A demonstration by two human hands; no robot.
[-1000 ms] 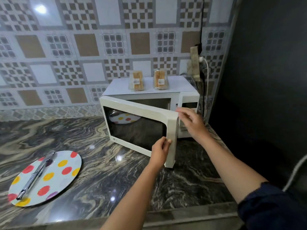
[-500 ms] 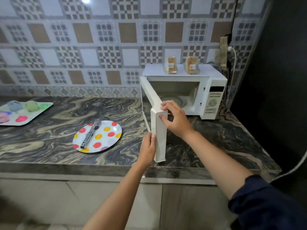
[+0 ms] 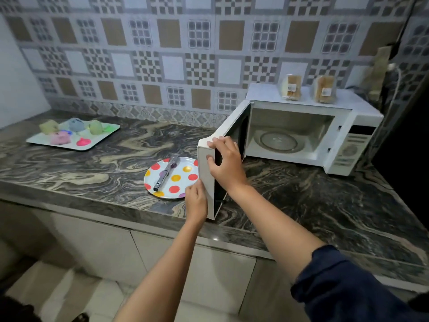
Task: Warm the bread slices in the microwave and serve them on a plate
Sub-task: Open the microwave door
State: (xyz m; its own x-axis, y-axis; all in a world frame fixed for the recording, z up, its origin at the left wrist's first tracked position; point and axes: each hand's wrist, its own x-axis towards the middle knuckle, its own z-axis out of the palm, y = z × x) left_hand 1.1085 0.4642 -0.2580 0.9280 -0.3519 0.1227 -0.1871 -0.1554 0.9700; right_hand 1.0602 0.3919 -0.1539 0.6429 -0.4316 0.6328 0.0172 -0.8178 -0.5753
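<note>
Tray point(image 3: 97, 145) at 10 o'clock held blurry coloured cups, shapes unclear. Dotted plate point(image 3: 185, 176) carried tongs point(image 3: 166, 174), long axis toward 1 o'clock, plate's right rim hidden by the microwave door point(image 3: 205, 180). Left hand point(image 3: 196, 202) pinched the door's lower edge; right hand point(image 3: 226, 166) gripped its top. Cavity empty, turntable point(image 3: 278, 141) clear. Two bread packs point(image 3: 291, 87) stood upright atop the microwave point(image 3: 343, 145), labels unreadable.

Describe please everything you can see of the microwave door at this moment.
The microwave door is white with a dark window pane and looks like plastic and glass. It stands swung wide open, hinged on the left side of the microwave, its free edge toward the camera over the marble counter. The right hand grips its upper edge and the left hand touches its lower outer face. It hides part of the dotted plate.
</note>
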